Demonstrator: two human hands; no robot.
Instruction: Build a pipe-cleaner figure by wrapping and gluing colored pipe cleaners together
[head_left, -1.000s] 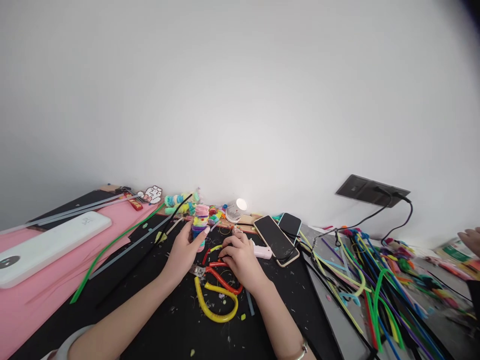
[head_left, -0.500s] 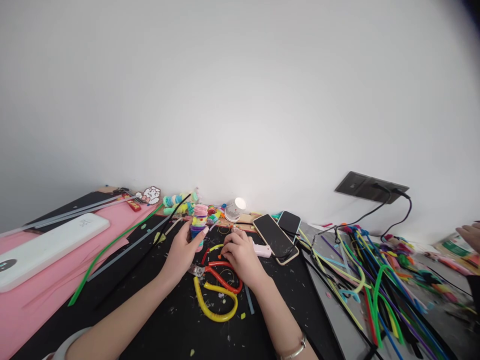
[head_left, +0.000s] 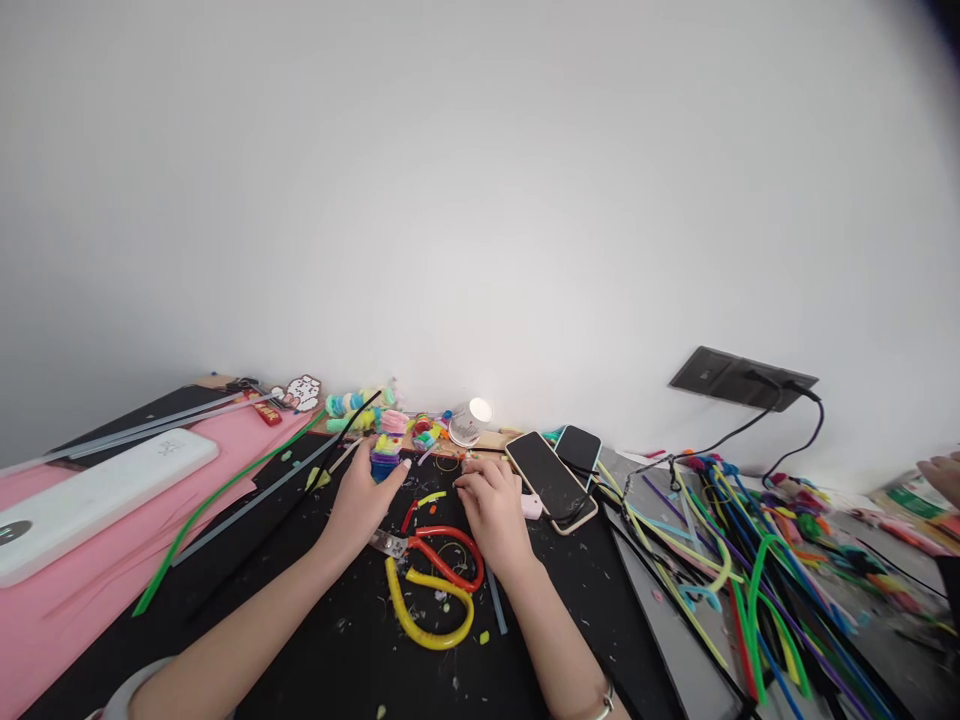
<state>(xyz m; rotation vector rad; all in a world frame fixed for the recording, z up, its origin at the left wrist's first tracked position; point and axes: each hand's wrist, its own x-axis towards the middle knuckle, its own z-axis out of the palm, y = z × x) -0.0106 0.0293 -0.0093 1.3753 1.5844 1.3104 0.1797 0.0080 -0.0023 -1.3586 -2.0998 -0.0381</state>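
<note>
My left hand [head_left: 364, 500] is closed round a small figure of stacked colourful pipe-cleaner coils [head_left: 388, 452], holding it low over the black mat [head_left: 300, 630]. My right hand [head_left: 491, 508] rests just to its right, fingers curled down with the tips on the mat; what they pinch, if anything, I cannot make out. Cutters with one red and one yellow looped handle [head_left: 435, 585] lie on the mat between my wrists. A short yellow-green pipe-cleaner piece [head_left: 431, 497] lies between my hands.
Two phones [head_left: 547, 478] lie right of my right hand, a pile of coloured pipe cleaners [head_left: 750, 570] beyond. A white power bank [head_left: 90, 500] sits on a pink sheet [head_left: 45, 610] at left. Another person's hand [head_left: 941, 475] shows at the right edge. Wall socket [head_left: 742, 378] with cables.
My left hand has lowered and tipped the coil figure toward the wall. My right hand has slid a little away from the red handle, up and to the right.
</note>
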